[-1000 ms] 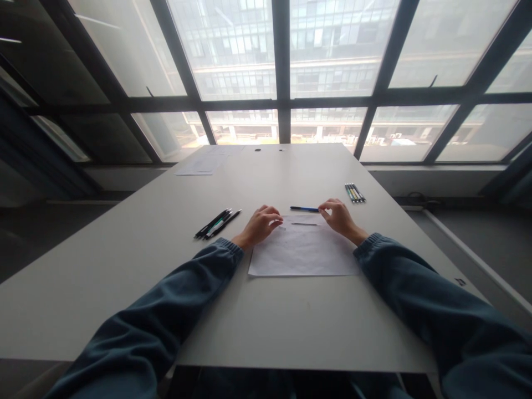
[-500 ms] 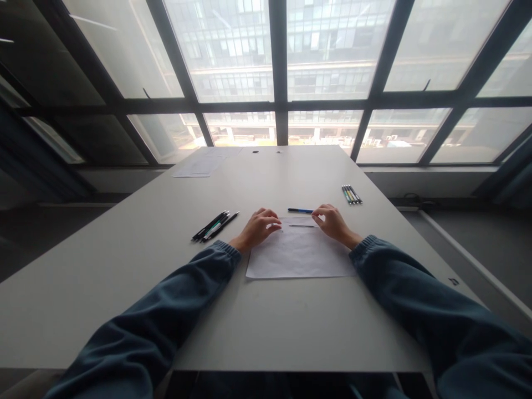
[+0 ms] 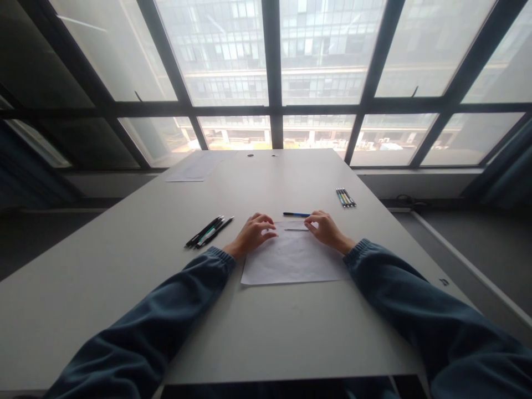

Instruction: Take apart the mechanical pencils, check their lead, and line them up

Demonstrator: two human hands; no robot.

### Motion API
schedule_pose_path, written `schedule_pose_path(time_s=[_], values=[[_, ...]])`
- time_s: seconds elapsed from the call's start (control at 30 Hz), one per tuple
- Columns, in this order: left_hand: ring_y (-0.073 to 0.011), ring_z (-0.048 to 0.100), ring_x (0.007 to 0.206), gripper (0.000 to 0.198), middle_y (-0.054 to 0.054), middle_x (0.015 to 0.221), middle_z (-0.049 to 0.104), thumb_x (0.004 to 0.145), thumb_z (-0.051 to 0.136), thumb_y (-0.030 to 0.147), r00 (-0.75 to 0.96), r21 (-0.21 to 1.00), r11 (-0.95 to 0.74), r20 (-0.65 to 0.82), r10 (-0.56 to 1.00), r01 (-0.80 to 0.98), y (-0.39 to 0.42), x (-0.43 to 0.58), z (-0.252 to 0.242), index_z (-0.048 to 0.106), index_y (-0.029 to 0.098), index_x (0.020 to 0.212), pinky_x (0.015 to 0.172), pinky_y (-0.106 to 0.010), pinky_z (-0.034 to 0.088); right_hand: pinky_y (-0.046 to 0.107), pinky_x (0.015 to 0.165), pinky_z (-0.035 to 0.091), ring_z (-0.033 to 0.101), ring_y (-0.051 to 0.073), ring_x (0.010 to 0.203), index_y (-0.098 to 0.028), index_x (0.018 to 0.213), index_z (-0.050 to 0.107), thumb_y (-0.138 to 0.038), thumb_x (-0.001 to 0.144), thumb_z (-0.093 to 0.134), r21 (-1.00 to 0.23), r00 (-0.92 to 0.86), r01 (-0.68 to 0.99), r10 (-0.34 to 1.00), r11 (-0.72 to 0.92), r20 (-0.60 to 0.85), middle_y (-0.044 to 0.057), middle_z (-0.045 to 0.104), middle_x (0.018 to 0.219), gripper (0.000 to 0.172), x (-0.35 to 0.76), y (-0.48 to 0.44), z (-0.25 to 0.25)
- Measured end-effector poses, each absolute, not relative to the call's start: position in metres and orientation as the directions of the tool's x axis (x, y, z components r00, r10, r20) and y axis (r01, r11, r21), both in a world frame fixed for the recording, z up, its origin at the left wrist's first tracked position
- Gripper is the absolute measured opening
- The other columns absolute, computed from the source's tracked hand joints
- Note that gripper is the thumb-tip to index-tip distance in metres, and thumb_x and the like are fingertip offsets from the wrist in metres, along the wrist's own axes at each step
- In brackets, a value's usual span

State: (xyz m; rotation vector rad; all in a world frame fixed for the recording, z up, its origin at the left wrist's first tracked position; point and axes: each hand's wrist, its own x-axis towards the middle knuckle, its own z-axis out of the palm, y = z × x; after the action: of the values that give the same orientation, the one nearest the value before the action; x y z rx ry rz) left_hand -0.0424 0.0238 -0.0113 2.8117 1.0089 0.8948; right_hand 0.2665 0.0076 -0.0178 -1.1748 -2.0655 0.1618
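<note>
A white sheet of paper (image 3: 291, 260) lies on the table before me, with a thin pen refill (image 3: 294, 229) across its upper part. My right hand (image 3: 327, 229) has thumb and forefinger pinched at the refill's right end. At the sheet's upper left, my left hand (image 3: 252, 235) curves with thumb and forefinger apart, holding nothing I can see. Tiny parts by its fingertips are too small to name. Just beyond the paper's top edge rests a blue and black pen barrel (image 3: 296, 214), its right end near my right fingers.
A loose pile of black pens (image 3: 208, 231) is left of my left hand. Several pens (image 3: 346, 198) lie side by side at the right. More paper (image 3: 193, 168) is at the table's (image 3: 266, 332) far left, near the windows.
My right hand has come down and left from beside the blue barrel to the refill's end. The left thumb and forefinger have spread slightly. The whole view has shifted a little.
</note>
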Motion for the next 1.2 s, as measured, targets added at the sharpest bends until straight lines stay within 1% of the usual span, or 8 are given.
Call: schedule_pose_path(time_s=[0.23,0.33,0.43,0.67,0.83,1.03,1.2], values=[[-0.0238,0.060,0.102,0.019,-0.008,0.106,0.071,0.087,0.074,0.040,0.632,0.224,-0.800,0.511,0.583,0.557,0.0218,-0.0401,-0.0088,0.077,0.023,0.094,0.093,-0.041,0.051,0.035,0.088,0.046,0.063,0.021,0.088,-0.021,0.084,0.076,-0.020,0.091,0.065,-0.438,-0.303,0.695,0.785,0.570,0.540,0.006,0.073,0.089,0.013,0.2670,0.0061,-0.0177],[-0.0227,0.060,0.101,0.016,-0.007,0.104,0.072,0.093,0.067,0.036,0.623,0.230,-0.800,0.523,0.582,0.554,0.0204,-0.0389,-0.0081,0.077,0.023,0.093,0.093,-0.040,0.051,0.035,0.088,0.046,0.063,0.021,0.088,-0.021,0.084,0.076,-0.019,0.091,0.065,-0.432,-0.304,0.699,0.783,0.570,0.543,0.006,0.072,0.089,0.014,0.2674,0.0060,-0.0183],[-0.0221,0.059,0.099,0.020,-0.007,0.102,0.071,0.097,0.060,0.031,0.600,0.235,-0.788,0.537,0.593,0.569,0.0198,-0.0383,-0.0081,0.077,0.022,0.090,0.091,-0.040,0.052,0.035,0.088,0.045,0.063,0.021,0.088,-0.021,0.084,0.076,-0.019,0.091,0.065,-0.424,-0.300,0.705,0.780,0.569,0.549,0.006,0.072,0.089,0.014,0.2680,0.0066,-0.0195],[-0.0230,0.059,0.100,0.013,-0.007,0.104,0.071,0.091,0.070,0.033,0.615,0.243,-0.804,0.537,0.577,0.543,0.0221,-0.0398,-0.0103,0.078,0.023,0.090,0.092,-0.041,0.052,0.035,0.087,0.044,0.062,0.021,0.086,-0.020,0.081,0.074,-0.018,0.091,0.065,-0.397,-0.310,0.691,0.744,0.604,0.592,0.005,0.071,0.085,0.014,0.2666,0.0032,-0.0173],[-0.0239,0.059,0.102,0.011,-0.007,0.106,0.071,0.089,0.072,0.033,0.624,0.234,-0.801,0.522,0.582,0.551,0.0230,-0.0402,-0.0106,0.078,0.023,0.090,0.093,-0.042,0.052,0.035,0.088,0.041,0.062,0.021,0.090,-0.021,0.082,0.074,-0.018,0.091,0.066,-0.362,-0.343,0.705,0.739,0.610,0.580,0.005,0.072,0.088,0.012,0.2654,0.0005,-0.0171],[-0.0240,0.058,0.103,0.010,-0.007,0.107,0.071,0.090,0.072,0.031,0.624,0.233,-0.797,0.517,0.587,0.557,0.0224,-0.0386,-0.0110,0.078,0.023,0.091,0.095,-0.042,0.051,0.036,0.087,0.038,0.061,0.022,0.093,-0.021,0.084,0.076,-0.020,0.092,0.065,-0.317,-0.360,0.745,0.755,0.586,0.549,0.006,0.072,0.092,0.014,0.2676,0.0005,-0.0180],[-0.0240,0.058,0.104,0.011,-0.007,0.107,0.071,0.091,0.070,0.030,0.624,0.222,-0.790,0.507,0.595,0.572,0.0222,-0.0398,-0.0110,0.078,0.023,0.090,0.095,-0.043,0.051,0.036,0.088,0.039,0.061,0.022,0.094,-0.021,0.086,0.076,-0.021,0.093,0.065,-0.319,-0.349,0.762,0.772,0.564,0.531,0.006,0.072,0.094,0.013,0.2685,-0.0008,-0.0183]])
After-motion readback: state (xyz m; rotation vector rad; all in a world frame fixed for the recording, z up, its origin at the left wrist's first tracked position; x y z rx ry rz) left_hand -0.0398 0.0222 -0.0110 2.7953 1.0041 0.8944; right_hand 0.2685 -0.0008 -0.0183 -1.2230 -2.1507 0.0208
